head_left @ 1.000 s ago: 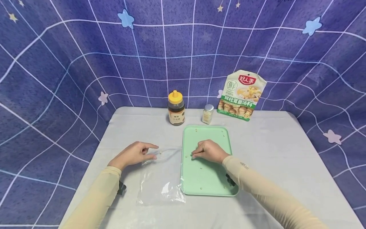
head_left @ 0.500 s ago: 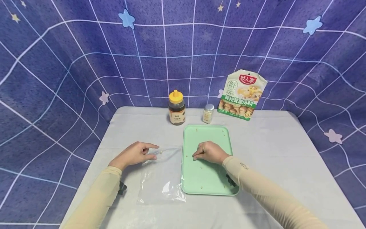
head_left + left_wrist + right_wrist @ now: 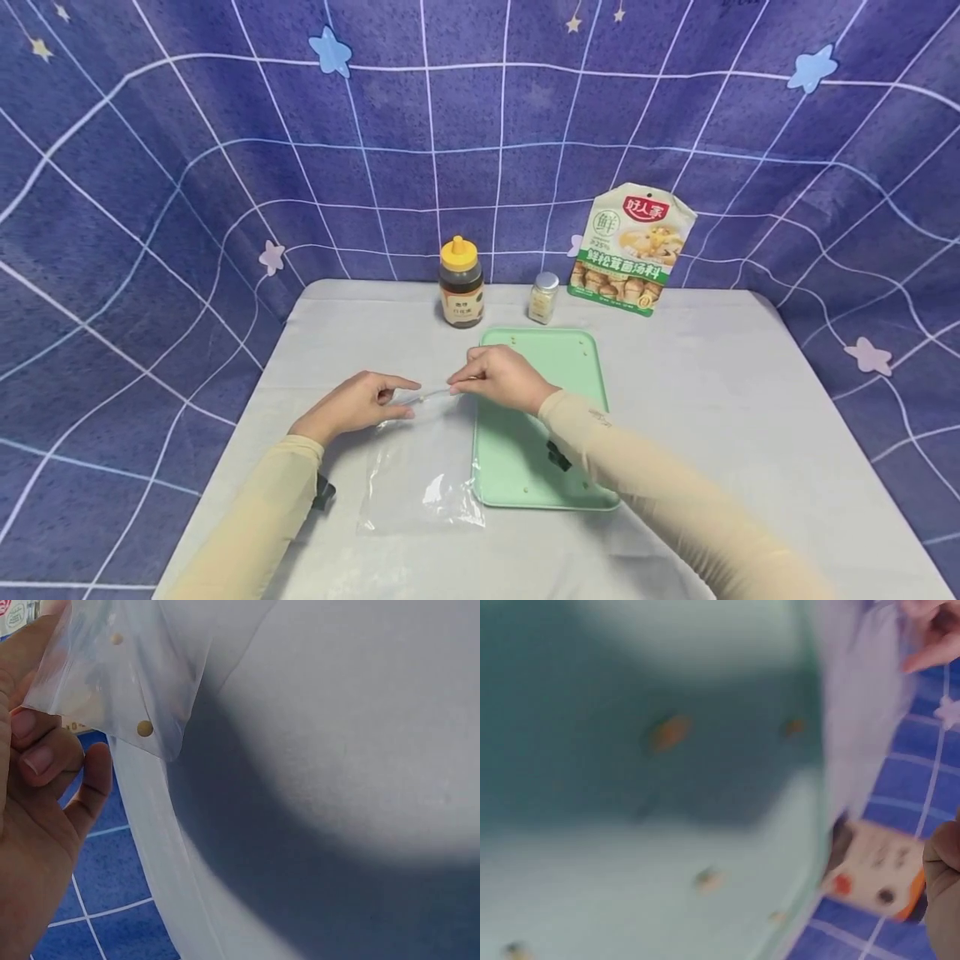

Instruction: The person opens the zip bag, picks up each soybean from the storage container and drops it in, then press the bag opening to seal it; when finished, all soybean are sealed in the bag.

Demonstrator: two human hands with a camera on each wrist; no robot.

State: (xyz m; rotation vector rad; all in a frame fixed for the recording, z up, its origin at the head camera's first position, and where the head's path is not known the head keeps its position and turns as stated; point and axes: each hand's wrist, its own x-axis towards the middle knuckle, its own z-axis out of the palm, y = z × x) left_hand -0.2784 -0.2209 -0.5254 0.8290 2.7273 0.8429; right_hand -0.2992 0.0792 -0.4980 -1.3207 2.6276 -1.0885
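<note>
A clear plastic bag [image 3: 423, 475] lies left of the mint-green tray [image 3: 525, 467]. My left hand [image 3: 348, 408] holds the bag's mouth, thumb and index finger spread apart; its other fingers curl near the bag's edge in the left wrist view. Round yellow soybeans [image 3: 145, 728] show through the film there. At the right side of the mouth is my right hand [image 3: 504, 377], its thumb and index finger pinched together. They appear to pinch a soybean, too small to make out. Several more beans [image 3: 670, 732] lie scattered on the tray, blurred in the right wrist view.
Behind the tray stand a dark honey bottle [image 3: 461, 287] with a yellow cap and a small glass jar [image 3: 543, 298]. A soup-seasoning packet [image 3: 633, 250] leans on the purple curtain [image 3: 480, 125] at the back right. Grey-white cloth [image 3: 690, 392] covers the table.
My right hand has lifted from the tray and moved left to the bag's mouth, fingertips still pinched. My left hand has barely moved at the bag.
</note>
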